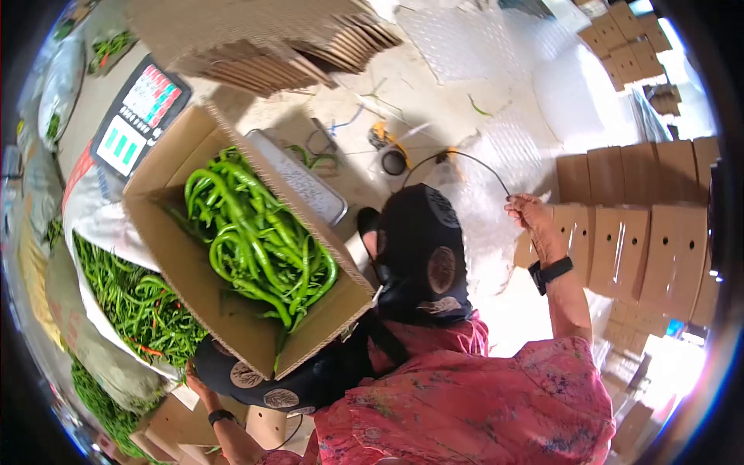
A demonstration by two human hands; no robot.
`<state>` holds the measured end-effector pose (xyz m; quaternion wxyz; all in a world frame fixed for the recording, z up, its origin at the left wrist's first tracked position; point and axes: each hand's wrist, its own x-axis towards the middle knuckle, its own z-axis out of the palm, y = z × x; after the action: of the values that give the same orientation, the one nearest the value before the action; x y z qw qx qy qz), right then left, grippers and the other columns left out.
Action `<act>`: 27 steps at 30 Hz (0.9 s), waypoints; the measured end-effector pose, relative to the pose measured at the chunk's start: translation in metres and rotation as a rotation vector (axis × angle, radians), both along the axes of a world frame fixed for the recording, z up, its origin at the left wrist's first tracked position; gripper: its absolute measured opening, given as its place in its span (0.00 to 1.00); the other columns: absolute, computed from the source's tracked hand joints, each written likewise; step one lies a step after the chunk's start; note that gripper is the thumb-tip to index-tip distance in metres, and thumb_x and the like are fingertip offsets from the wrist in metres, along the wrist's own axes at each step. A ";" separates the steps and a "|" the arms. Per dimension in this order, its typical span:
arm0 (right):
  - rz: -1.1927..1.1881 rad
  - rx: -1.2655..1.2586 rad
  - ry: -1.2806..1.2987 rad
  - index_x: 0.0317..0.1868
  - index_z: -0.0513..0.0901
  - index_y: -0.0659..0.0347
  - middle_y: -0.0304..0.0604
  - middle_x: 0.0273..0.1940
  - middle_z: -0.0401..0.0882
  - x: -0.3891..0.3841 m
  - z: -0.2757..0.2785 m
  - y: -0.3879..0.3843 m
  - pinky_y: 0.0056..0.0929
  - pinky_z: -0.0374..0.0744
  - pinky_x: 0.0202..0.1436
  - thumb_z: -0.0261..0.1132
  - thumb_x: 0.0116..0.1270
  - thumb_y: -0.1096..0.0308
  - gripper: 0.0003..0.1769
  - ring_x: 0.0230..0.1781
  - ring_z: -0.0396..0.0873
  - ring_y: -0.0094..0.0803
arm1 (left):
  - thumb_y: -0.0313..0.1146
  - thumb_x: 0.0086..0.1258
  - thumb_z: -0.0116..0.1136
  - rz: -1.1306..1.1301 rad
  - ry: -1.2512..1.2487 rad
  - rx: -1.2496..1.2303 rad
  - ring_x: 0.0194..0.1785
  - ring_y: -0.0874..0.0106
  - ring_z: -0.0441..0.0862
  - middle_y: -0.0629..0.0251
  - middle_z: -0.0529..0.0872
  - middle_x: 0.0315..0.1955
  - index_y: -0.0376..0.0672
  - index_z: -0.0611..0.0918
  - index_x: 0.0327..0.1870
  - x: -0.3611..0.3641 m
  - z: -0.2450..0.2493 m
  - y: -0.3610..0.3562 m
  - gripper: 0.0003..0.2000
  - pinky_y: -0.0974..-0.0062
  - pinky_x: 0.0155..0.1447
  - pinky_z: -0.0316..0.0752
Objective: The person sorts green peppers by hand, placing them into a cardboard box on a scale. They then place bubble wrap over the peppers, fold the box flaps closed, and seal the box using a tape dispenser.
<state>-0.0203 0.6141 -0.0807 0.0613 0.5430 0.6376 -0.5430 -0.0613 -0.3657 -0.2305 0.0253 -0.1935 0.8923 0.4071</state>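
My right hand (528,211), held out to the right, pinches the end of a thin black cord (473,157). The cord arches back toward my knee. My left hand (197,383) is low at the left, beside my thigh and the edge of an open sack (164,367) of thin green chillies (132,298). Its fingers are partly hidden. Between the sack and my legs stands an open cardboard box (248,333), tilted in view. Long green peppers (248,229) are heaped inside it. Neither hand touches the box.
A scale display (139,112) stands behind the box, with a metal tray (302,178) alongside. Flattened cardboard (256,39) is stacked ahead. A yellow and black object (390,151) lies on the floor near bubble wrap (465,39). Several cartons (620,248) are piled at right.
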 end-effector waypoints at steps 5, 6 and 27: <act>-0.011 -0.060 -0.175 0.45 0.84 0.60 0.38 0.35 0.84 0.080 -0.045 -0.014 0.20 0.74 0.31 0.66 0.67 0.63 0.12 0.30 0.79 0.21 | 0.31 0.67 0.56 0.106 -0.074 -0.081 0.34 0.74 0.79 0.60 0.86 0.35 0.34 0.81 0.39 -0.007 -0.001 -0.008 0.08 0.72 0.39 0.75; -0.019 -0.079 -0.120 0.45 0.84 0.60 0.37 0.35 0.84 0.082 -0.053 -0.023 0.21 0.75 0.32 0.66 0.67 0.62 0.11 0.31 0.79 0.21 | 0.31 0.68 0.56 0.221 0.054 0.126 0.33 0.73 0.78 0.61 0.85 0.32 0.36 0.80 0.36 -0.006 0.007 0.008 0.07 0.69 0.38 0.76; 0.398 1.023 -0.071 0.49 0.77 0.59 0.46 0.53 0.80 0.029 -0.046 0.038 0.45 0.80 0.46 0.62 0.62 0.73 0.14 0.47 0.81 0.50 | 0.36 0.74 0.53 -0.249 0.422 -0.064 0.54 0.67 0.79 0.58 0.83 0.53 0.31 0.78 0.59 -0.136 0.285 0.332 0.19 0.71 0.62 0.71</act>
<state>0.0088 0.6521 -0.1269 -0.0876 0.3903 0.9082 -0.1229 -0.1969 -0.0337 0.0542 -0.1179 0.0069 0.9071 0.4040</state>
